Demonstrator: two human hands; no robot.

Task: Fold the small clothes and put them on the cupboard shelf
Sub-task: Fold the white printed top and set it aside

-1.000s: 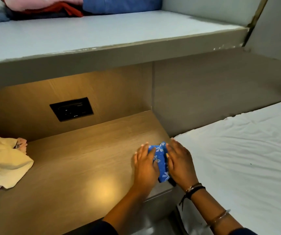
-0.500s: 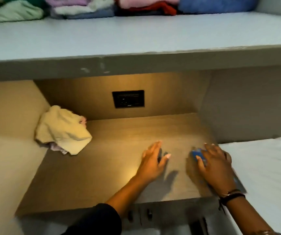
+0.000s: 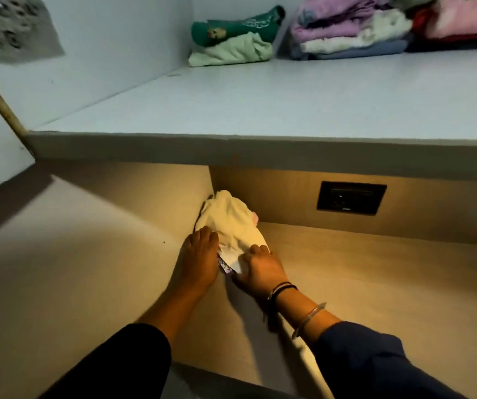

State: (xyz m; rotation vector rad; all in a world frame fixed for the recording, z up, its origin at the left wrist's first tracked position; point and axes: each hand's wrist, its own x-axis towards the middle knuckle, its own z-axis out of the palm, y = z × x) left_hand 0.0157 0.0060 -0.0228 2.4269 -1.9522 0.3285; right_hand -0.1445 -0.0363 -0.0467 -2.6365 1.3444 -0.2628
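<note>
Head view: both hands on the cream garment in the wooden niche

The landmark is the black socket plate [image 3: 351,197] set in the back wall of the wooden niche. Left of it and lower, against the niche's left wall, lies a crumpled cream garment [image 3: 231,223], with a scrap of pink showing at its right edge and a bit of patterned white cloth [image 3: 226,265] peeping out beneath its near end.

The left hand [image 3: 199,262] lies on the near left side of the garment, fingers bent down onto the cloth; whether they pinch it or only press it cannot be told. The right hand [image 3: 258,269] sits just beside it, nearer the socket plate's side, knuckles up and fingers curled over the garment's near edge, apparently gripping the cloth, though the fingertips are hidden. That wrist wears dark bands and a thin metal bangle [image 3: 307,319]. Both forearms are in dark sleeves.

The niche floor [image 3: 375,277] is light wood, lit warmly from above. Above the socket plate runs the pale grey cupboard shelf [image 3: 289,105]. At its back, up and left of the plate, sits a folded pale green piece with a dark green one on top [image 3: 231,43]; directly above the plate is a stack of lilac, white and blue folded clothes [image 3: 349,33], with pink and red ones just beside it at the frame's right edge.
</note>
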